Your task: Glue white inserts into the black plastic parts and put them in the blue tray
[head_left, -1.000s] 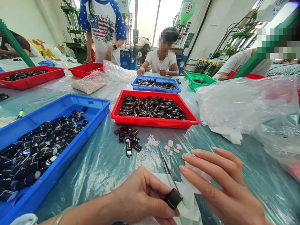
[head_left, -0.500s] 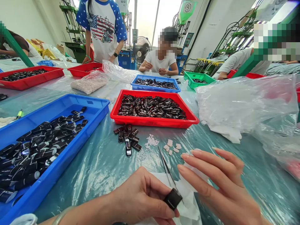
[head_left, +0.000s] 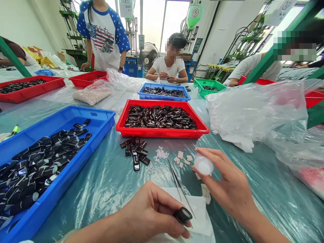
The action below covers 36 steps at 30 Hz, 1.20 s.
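My left hand (head_left: 157, 216) pinches a small glossy dark piece (head_left: 182, 215) between thumb and fingers, with its pale oval end facing right. Between the thumb and fingers of my right hand (head_left: 227, 182) is a white translucent round container (head_left: 204, 165), seen end-on; its full shape is hidden. A pair of metal tweezers (head_left: 179, 184) lies on white paper (head_left: 199, 206), just beyond my left fingers. Several small pale pads (head_left: 180, 155) and a heap of white scraps (head_left: 161, 153) rest on the plastic-covered table, close to a cluster of dark pieces (head_left: 136, 150).
A red tray (head_left: 162, 134) full of dark pieces stands ahead, and a large blue tray (head_left: 98, 131) with more fills the left side. Clear plastic bags (head_left: 255, 111) sprawl at the right. Farther back are a smaller blue tray (head_left: 164, 98), a green tray (head_left: 210, 82) and several people.
My right hand has turned and closed around the white round container, which now shows plainly. The dark piece in my left hand has rotated, showing its pale end. The view has shifted slightly.
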Available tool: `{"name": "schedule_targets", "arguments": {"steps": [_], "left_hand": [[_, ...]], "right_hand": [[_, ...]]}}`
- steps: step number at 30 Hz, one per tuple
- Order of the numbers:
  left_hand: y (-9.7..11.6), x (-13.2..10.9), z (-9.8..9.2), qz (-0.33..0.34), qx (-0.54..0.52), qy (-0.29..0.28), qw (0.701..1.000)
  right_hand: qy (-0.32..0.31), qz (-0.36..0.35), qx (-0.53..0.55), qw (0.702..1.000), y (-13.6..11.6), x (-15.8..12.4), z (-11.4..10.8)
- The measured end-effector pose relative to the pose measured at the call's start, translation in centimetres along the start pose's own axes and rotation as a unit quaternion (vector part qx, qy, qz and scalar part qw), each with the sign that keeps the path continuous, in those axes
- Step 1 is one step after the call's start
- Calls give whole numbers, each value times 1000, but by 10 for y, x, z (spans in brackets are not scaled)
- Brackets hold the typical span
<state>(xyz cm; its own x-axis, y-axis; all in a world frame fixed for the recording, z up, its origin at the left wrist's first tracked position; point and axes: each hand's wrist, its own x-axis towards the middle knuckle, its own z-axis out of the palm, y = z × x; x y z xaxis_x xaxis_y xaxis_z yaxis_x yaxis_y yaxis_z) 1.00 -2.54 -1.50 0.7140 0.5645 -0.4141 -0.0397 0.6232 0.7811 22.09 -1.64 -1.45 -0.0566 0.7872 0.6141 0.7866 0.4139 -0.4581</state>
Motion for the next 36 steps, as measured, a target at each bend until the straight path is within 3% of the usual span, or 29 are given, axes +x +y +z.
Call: {"name": "schedule_targets", "arguments": {"steps": [2, 4, 9, 13, 19, 20, 22, 25, 36], "left_hand": [[0, 0, 0, 5, 6, 6, 1000], [1, 0, 1, 19, 22, 11, 1000], [1, 0, 0, 61, 54, 9, 997], [1, 0, 0, 59, 49, 15, 997], [0, 0, 0, 22, 15, 11, 1000], [-1, 1, -1, 19, 14, 9, 1000], [-4, 0, -3, 17, 17, 5, 1000], [-6, -1, -6, 12, 25, -7, 1000], [-2, 0, -5, -12, 15, -17, 1000]], "right_hand": [[10, 130, 48, 990, 13, 3, 2], [21, 190, 67, 979, 28, 6, 4], [42, 270, 112, 955, 62, 12, 8], [54, 274, 112, 954, 70, 12, 11], [53, 158, 58, 984, 29, 8, -4], [45, 114, 50, 991, 19, 6, -7], [22, -67, -24, 997, 0, 3, -11], [11, -193, -68, 979, -19, 1, -14], [20, -264, -148, 953, -32, -9, -16]]}}
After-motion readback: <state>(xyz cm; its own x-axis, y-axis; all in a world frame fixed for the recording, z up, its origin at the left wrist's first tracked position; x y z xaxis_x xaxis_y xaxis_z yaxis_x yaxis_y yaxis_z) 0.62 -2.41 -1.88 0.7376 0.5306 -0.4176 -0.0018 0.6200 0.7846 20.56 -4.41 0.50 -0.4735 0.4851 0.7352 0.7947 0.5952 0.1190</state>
